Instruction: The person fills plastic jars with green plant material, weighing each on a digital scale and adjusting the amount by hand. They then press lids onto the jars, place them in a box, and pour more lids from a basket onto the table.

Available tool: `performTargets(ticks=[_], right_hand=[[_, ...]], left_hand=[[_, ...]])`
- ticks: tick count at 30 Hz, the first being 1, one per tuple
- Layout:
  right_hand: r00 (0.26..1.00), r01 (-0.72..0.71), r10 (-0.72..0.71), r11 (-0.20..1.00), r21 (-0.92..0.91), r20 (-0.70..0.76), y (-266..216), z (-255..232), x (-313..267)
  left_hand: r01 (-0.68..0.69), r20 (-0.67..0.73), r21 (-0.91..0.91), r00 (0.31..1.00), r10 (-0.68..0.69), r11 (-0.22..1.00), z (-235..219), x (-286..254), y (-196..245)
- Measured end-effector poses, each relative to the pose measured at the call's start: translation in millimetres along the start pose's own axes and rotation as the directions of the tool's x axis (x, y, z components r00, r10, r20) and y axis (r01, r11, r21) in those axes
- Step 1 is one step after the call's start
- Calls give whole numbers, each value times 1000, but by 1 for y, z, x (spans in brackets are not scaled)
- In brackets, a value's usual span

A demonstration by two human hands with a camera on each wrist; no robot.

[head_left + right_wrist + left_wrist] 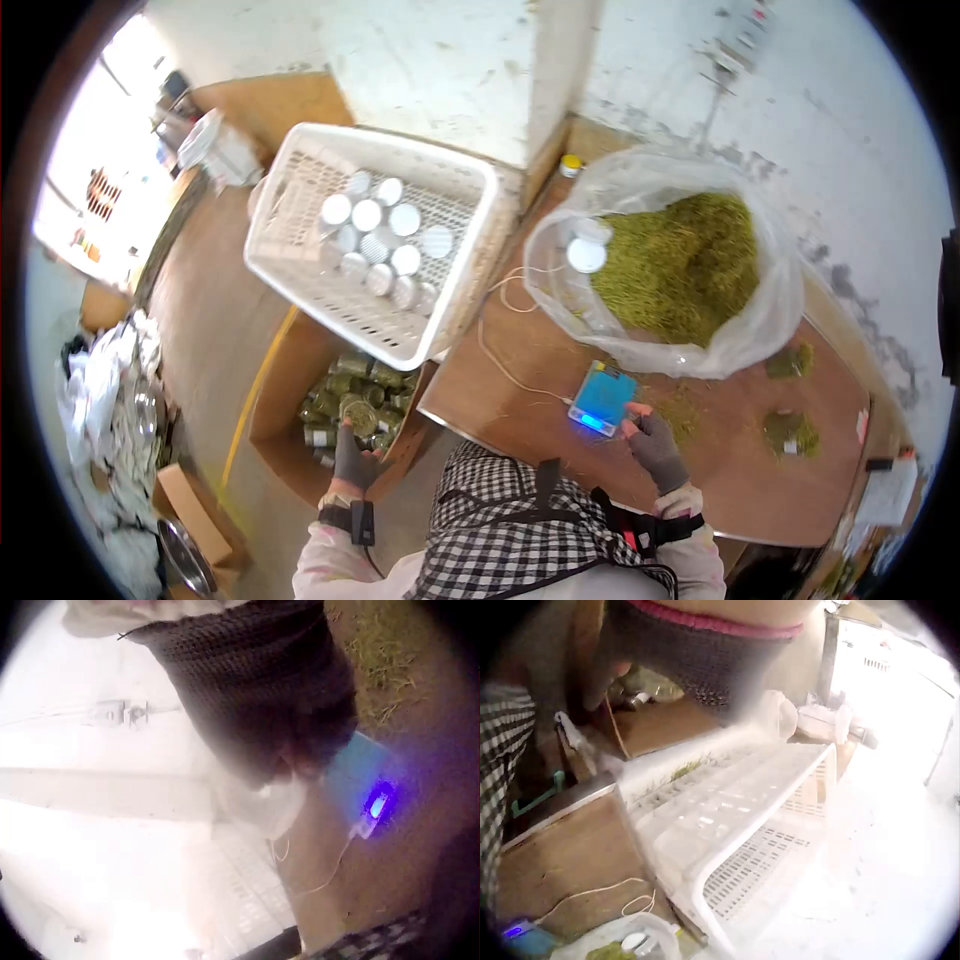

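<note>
My left hand [356,462], in a grey fingerless glove, reaches over the near side of a cardboard box [275,425]. Its fingertips are right at a round glass jar [358,414] that lies among several jars of green herb. The thumb stands apart from the other fingers. My right hand [655,452], gloved alike, is beside a small blue scale [603,392] with a lit display. Its fingertips are at the scale's right edge. In the right wrist view, the glove hides part of the scale [356,769].
A white plastic crate [400,345] holds several white-lidded jars. On the wooden table [500,385] stands a clear bag [555,235] of green herb with a white-lidded container [586,254] inside. Two small herb bundles [790,432] lie at right. A thin cable [492,350] runs to the scale.
</note>
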State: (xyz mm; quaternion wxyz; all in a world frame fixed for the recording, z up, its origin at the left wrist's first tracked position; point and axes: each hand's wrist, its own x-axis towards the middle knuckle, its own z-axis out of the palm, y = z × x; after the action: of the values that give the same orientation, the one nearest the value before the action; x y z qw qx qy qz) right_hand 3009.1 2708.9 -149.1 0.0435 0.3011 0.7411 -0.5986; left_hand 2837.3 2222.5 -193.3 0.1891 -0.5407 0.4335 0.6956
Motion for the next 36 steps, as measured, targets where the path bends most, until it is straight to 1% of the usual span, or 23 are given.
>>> performTargets(ticks=[2,3,5,6,8,10,12,14,15,16,17,19,21,22,23,24,26,28,31,32,34,35,36], right_hand=[[997,-73,76,994,78,-27,7,-7,-8],[998,-56,58,997,61,-22,14,-9,-9],[999,-32,32,998,47,-14,25,-10,-11],[999,-34,34,999,-32,-8,29,-12,-10],[1000,-15,17,993,-115,18,35,-19,-8],[996,82,-73,984,-158,60,43,-23,-5],[990,130,-121,981,-141,69,58,-29,0],[996,30,-20,993,-114,89,80,-42,5],[997,-25,35,991,-134,74,94,-49,8],[995,-88,95,986,-144,43,103,-51,11],[994,-84,91,989,-125,53,105,-49,12],[998,-21,18,999,-49,-61,100,-54,8],[996,20,-22,999,-26,-91,68,-46,5],[991,62,-59,998,17,-118,50,-37,5],[990,58,-57,998,0,-128,31,-29,7],[997,26,-24,999,20,-78,10,-16,9],[998,-34,36,999,40,-46,-25,27,21],[997,79,-79,983,164,-5,-57,72,35],[990,139,-138,989,-44,35,-129,142,70],[984,174,-172,984,-47,36,-139,165,84],[977,215,-214,976,30,-21,-158,211,113],[941,338,-339,939,57,8,-164,232,135],[888,457,-460,886,77,25,-169,248,154]], left_hand=[[-55,300,346,952,-54,937,-1,29,-14],[-58,308,351,950,-57,935,13,23,-20],[-518,694,660,698,-177,543,60,-6,-36],[-523,696,656,697,-170,544,78,-21,-39],[-494,700,688,646,-304,532,110,-56,-34],[-531,700,688,665,-260,496,124,-89,-9],[-684,760,648,547,-351,336,120,-101,29],[-710,792,583,605,-82,395,102,-106,64],[-728,767,604,641,10,323,109,-128,87],[-775,785,546,606,128,318,106,-129,109],[-737,687,638,675,268,221,104,-113,135],[-811,683,501,584,439,300,123,-148,161],[-916,630,365,374,681,167,40,75,240],[-917,629,353,380,678,187,47,69,240],[-806,381,347,589,713,480,62,37,243],[-636,122,264,768,629,725,76,15,247],[-633,130,276,770,625,723,79,52,272],[-559,306,139,809,502,817,56,140,298],[-259,452,-219,827,333,941,118,41,284],[-242,462,-203,831,311,949,118,59,290],[-265,587,-215,734,341,940,114,128,303],[-882,704,137,407,582,450,94,203,306],[-880,758,438,251,602,-184,86,196,311]])
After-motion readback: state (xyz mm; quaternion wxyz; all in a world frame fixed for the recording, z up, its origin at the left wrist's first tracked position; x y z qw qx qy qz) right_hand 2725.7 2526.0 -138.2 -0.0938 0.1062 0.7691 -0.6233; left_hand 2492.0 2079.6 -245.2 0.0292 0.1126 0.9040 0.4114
